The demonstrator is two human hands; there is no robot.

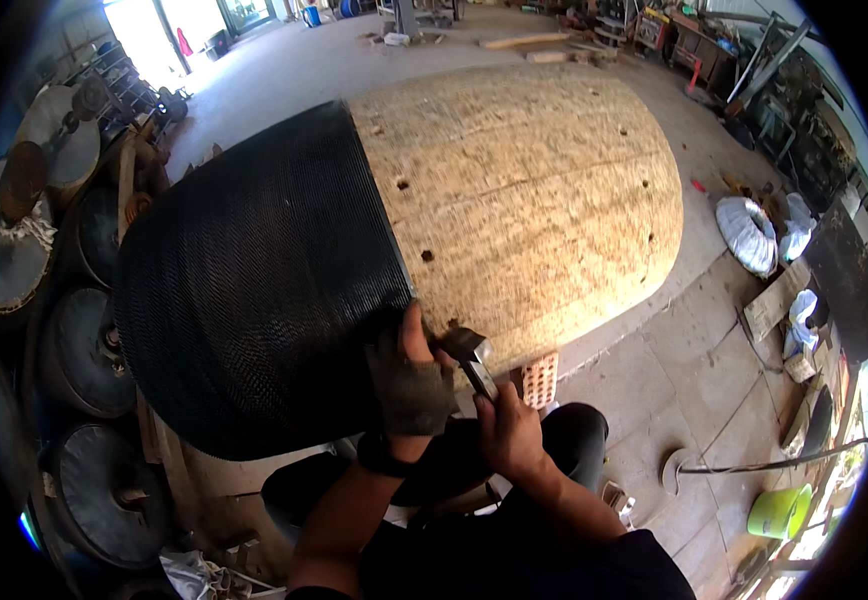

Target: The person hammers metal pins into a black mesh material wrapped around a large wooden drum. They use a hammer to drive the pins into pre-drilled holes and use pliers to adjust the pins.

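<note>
Barrel-shaped wooden drum point(534, 200) lies directly ahead of both hands, long axis running left to right and rising toward the right; the gloved left hand point(412, 392) is nearer the edge of its black ribbed covering point(254, 260), resting there, grip on anything small cannot be told. Right hand point(514, 437) is closed around the hammer point(468, 347), head beside the left fingers. Count: one drum, one covering, one hammer, one perforated brick point(541, 381), one green bucket point(781, 513).
</note>
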